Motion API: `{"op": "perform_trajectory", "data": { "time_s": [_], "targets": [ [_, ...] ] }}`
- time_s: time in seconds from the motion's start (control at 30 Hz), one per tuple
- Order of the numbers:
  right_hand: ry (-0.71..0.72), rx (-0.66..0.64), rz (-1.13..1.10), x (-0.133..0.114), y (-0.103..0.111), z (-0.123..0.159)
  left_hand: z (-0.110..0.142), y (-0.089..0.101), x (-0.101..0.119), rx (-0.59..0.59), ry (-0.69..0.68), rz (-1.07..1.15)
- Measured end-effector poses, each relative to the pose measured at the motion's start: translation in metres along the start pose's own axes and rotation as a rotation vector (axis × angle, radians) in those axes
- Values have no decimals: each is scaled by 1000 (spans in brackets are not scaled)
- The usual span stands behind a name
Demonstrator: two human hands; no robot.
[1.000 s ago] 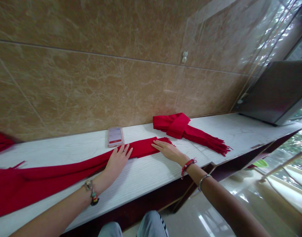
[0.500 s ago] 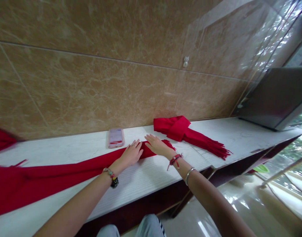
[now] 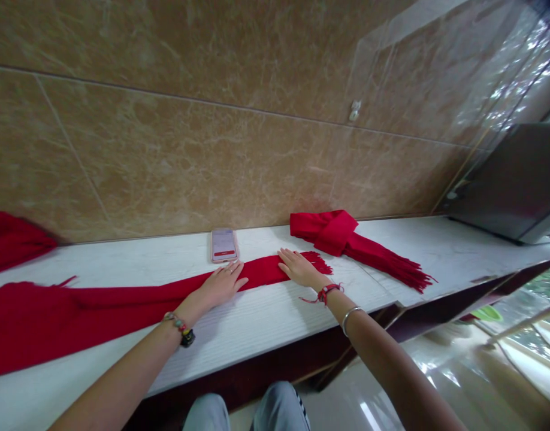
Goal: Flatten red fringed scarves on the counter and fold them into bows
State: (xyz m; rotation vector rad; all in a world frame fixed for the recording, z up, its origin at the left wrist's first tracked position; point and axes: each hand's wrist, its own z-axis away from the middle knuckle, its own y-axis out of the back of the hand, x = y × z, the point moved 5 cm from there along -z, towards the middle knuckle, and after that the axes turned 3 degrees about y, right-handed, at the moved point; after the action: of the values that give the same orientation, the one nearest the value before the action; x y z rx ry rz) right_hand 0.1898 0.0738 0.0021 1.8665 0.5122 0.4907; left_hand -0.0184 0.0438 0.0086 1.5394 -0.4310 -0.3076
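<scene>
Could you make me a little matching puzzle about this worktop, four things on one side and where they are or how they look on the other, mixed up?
1. Phone
2. Silver bangle
3. Left hand
4. Looped red scarf

A. Around the right forearm
B. Crossed over itself near the wall
C. Face up and lit
D. Resting on the long red scarf

Pairs: 1-C, 2-A, 3-D, 4-B

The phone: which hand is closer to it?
Left. The left hand rests on the flat red scarf just in front of the phone; the right hand is farther right, near the fringe.
</scene>
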Motion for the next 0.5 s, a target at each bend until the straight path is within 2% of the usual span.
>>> {"op": "perform_trajectory", "data": {
  "time_s": [0.17,0.27,0.37,0.5],
  "targets": [
    [28,-31,27,5,-1,0,58,9,-70,6,48,-8],
    [13,-12,-12,-8,4,-12,95,22,-99,-35,51,-22],
    [62,42,-142,-48,14,-33,120,34,-118,-54,18,6],
    [312,31,-277,-127,23,-57,130,45,-138,-25,40,63]
  ]
}}
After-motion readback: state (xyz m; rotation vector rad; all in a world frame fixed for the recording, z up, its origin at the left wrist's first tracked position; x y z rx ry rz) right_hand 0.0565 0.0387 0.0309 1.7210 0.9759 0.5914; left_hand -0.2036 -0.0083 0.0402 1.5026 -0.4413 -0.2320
